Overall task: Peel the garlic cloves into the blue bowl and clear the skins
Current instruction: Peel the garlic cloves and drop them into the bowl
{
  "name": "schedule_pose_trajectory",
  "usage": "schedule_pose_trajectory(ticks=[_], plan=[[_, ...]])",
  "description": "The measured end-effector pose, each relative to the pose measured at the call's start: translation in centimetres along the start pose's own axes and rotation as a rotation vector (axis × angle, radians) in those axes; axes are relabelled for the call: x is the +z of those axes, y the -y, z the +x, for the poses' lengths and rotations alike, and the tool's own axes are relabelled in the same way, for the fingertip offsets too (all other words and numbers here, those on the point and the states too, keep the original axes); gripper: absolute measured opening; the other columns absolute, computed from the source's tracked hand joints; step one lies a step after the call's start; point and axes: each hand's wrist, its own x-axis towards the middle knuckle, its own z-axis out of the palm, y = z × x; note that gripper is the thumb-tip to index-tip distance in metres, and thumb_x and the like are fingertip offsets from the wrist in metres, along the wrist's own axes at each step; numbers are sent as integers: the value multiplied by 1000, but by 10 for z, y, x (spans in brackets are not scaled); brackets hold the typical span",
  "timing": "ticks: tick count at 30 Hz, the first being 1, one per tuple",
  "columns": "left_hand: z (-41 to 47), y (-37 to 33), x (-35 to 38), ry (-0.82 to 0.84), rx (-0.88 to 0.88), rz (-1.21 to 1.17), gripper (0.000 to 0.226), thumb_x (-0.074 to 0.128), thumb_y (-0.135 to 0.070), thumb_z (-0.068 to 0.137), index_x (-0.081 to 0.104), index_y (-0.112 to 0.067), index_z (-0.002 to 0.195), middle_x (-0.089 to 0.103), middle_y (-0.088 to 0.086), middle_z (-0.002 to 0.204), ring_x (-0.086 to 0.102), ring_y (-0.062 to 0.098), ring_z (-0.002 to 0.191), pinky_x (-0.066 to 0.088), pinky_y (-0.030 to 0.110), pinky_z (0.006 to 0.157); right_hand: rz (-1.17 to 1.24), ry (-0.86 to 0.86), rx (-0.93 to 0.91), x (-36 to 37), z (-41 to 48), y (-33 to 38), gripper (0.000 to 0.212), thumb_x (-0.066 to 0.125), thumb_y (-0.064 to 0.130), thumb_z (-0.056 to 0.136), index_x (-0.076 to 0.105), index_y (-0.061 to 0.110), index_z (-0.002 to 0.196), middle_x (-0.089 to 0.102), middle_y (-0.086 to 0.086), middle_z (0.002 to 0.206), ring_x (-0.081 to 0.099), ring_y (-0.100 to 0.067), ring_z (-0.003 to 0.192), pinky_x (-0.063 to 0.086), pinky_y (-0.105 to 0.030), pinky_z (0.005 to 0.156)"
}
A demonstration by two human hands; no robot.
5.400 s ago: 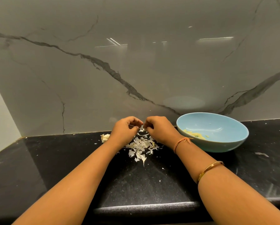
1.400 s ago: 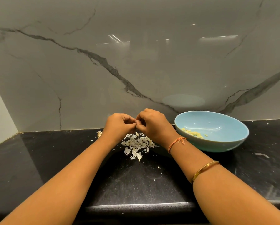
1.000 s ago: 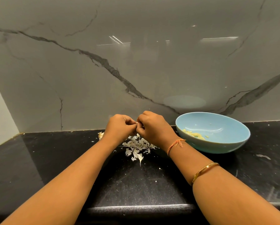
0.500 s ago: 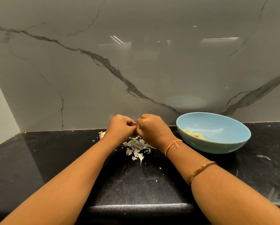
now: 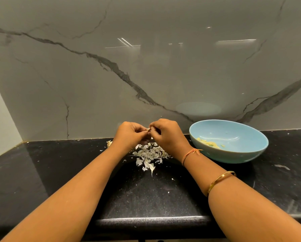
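1. The fingers of both hands were curled in, pinching a small pale garlic clove (image 5: 148,130) between them; most of it was hidden by the fingertips.
2. The left hand (image 5: 130,135) and right hand (image 5: 169,137) met knuckle to knuckle, raised just above the black countertop (image 5: 59,172).
3. Right under the hands lay a loose heap of white skins (image 5: 150,154), with a few flakes scattered toward the near edge.
4. A further pale garlic piece (image 5: 109,143) sat just left of the left wrist.
5. The right forearm wore an orange thread (image 5: 191,152) and a gold bangle (image 5: 221,180).
6. The blue bowl (image 5: 237,157) stood near the right hand, apart from it, holding several peeled cloves (image 5: 209,144).
7. A grey veined marble wall (image 5: 146,67) rose behind.
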Motion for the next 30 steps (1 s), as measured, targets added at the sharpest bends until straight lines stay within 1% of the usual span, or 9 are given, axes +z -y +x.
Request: schedule_pose_trajectory(ticks=[3, 7, 8, 11, 13, 17, 22, 27, 30], plan=[[1, 0, 1, -12, 10, -24, 13, 67, -2, 83, 69, -8, 72, 68, 2, 60, 66, 15, 58, 59, 25, 65, 111, -72, 86, -1, 0, -1, 19, 54, 7, 90, 72, 0, 91, 70, -13, 89, 61, -24, 83, 46, -33, 75], [0, 2, 1, -21, 22, 3, 14, 65, 0, 85, 69, -9, 75, 68, 5, 68, 68, 15, 63, 59, 27, 68, 134, -103, 155, -1, 0, -3, 32, 55, 18, 91, 67, 0, 68, 56, -8, 58, 46, -18, 56, 35, -29, 56], [1, 2, 1, -25, 26, 9, 14, 65, 0, 85, 70, -9, 76, 69, 4, 68, 68, 13, 63, 59, 26, 68, 129, -104, 150, 0, 0, -4, 31, 57, 19, 91, 67, 1, 69, 57, -8, 59, 47, -18, 57, 36, -29, 56], [2, 3, 0, -37, 20, 28, 11, 65, 0, 85, 70, -7, 78, 68, 0, 64, 67, 10, 60, 59, 23, 65, 175, -119, 101, -1, 0, -3, 13, 61, 11, 87, 71, 3, 88, 67, -10, 83, 60, -19, 75, 50, -30, 71], [3, 4, 0, -47, 27, 53, 13, 65, 0, 85, 70, -9, 76, 67, -4, 59, 66, 7, 56, 58, 21, 62, 182, -107, 62, -2, -1, -1, 13, 61, 9, 85, 71, 4, 92, 68, -9, 87, 61, -18, 78, 52, -31, 74], [3, 5, 0, -65, 48, 129, 10, 67, -4, 85, 72, -9, 77, 67, 0, 63, 66, 7, 55, 59, 24, 65, 72, -25, -2, -1, -2, 1, 13, 60, 13, 85, 70, 6, 88, 65, -8, 84, 57, -19, 78, 49, -36, 74], [3, 5, 1, -80, 75, 204, 16, 68, -10, 85, 72, -15, 70, 70, 3, 66, 69, 19, 65, 59, 34, 72, -103, 33, -34, -1, 0, 2, 19, 51, 17, 91, 65, 6, 94, 62, -9, 93, 55, -23, 86, 30, -24, 66], [1, 5, 2, -73, 99, 222, 12, 67, -6, 84, 74, -8, 75, 71, 10, 70, 70, 27, 71, 59, 40, 74, -181, 84, -77, 1, 2, 4, 18, 48, 16, 91, 61, 2, 94, 59, -13, 96, 54, -28, 88, 32, -27, 66], [1, 4, 1, -67, 108, 211, 11, 67, -5, 84, 73, -8, 75, 70, 5, 67, 70, 24, 68, 59, 36, 72, -115, 37, -25, 1, 1, 1, 16, 52, 15, 88, 63, 3, 88, 62, -11, 89, 54, -24, 82, 33, -28, 65]])
